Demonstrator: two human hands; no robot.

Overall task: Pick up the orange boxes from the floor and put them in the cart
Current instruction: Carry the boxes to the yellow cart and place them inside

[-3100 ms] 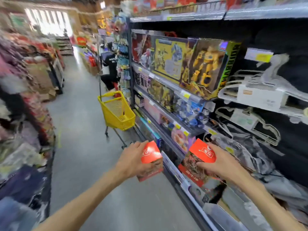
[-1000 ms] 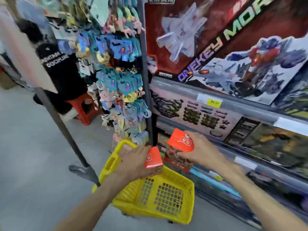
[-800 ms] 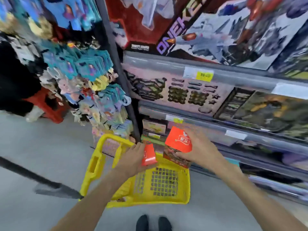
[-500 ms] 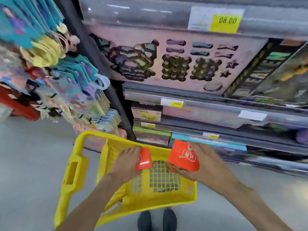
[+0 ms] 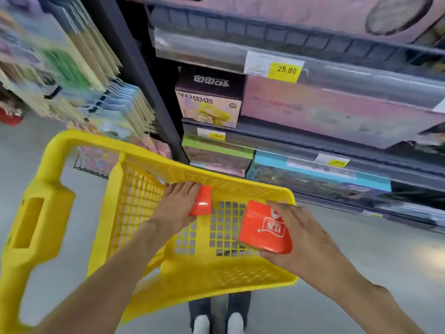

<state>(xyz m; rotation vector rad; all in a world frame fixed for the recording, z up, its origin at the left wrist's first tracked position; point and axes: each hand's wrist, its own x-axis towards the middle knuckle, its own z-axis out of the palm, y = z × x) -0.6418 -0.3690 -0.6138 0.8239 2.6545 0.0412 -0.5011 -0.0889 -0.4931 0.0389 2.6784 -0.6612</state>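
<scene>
A yellow plastic cart (image 5: pixel 216 278) with a mesh basket stands directly below me. My left hand (image 5: pixel 177 208) holds one orange box (image 5: pixel 201 201) low inside the basket near its far wall; most of that box is hidden by my fingers. My right hand (image 5: pixel 301 235) grips a second orange box (image 5: pixel 263 227) with white lettering, held over the right side of the basket just above its mesh floor.
Store shelves (image 5: pixel 313 141) packed with toy boxes and yellow price tags rise right behind the cart. A rack of hanging card packs (image 5: pixel 79 88) stands at the left. The cart's thick handle (image 5: pixel 36 225) is at my left. My shoes (image 5: pixel 216 319) show under the basket on the grey floor.
I have walked up to the cart and leaned over it. Both hands have lowered their orange boxes from above the rim down into the basket.
</scene>
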